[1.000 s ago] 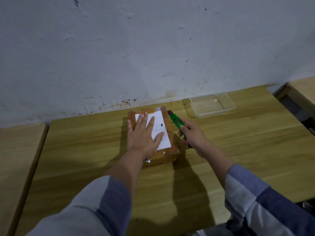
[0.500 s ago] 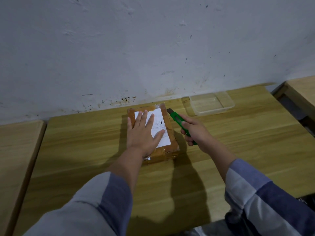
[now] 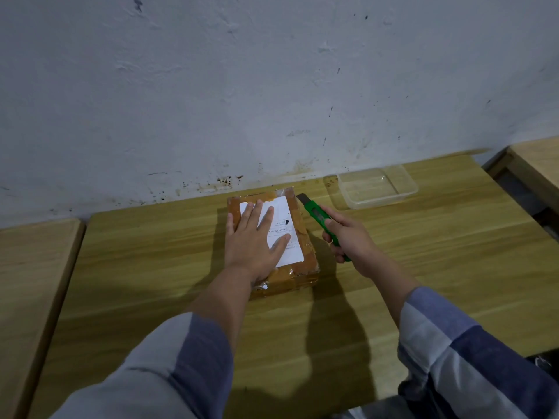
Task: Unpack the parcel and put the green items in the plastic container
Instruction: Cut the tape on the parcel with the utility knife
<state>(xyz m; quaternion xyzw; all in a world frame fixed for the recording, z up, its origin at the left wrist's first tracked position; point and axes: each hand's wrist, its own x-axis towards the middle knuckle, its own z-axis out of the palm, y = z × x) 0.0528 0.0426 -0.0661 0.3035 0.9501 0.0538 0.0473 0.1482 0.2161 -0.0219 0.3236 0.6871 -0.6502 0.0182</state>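
A brown taped parcel (image 3: pixel 305 255) with a white label lies on the wooden table (image 3: pixel 438 267) near the wall. My left hand (image 3: pixel 257 240) lies flat on its top, fingers spread over the label. My right hand (image 3: pixel 348 237) grips a green box cutter (image 3: pixel 314 211) just right of the parcel, its blade out and pointing at the parcel's far right corner. A clear plastic container (image 3: pixel 378 189) sits empty at the back right of the table. The parcel is sealed, so its contents are hidden.
A stained white wall (image 3: pixel 272 86) runs right behind the table. Another wooden table (image 3: pixel 33 282) adjoins on the left, and a third (image 3: pixel 538 164) stands across a gap on the right.
My right hand has drawn the green box cutter a little back and to the right, away from the parcel's far edge. My left hand stays flat on the parcel.
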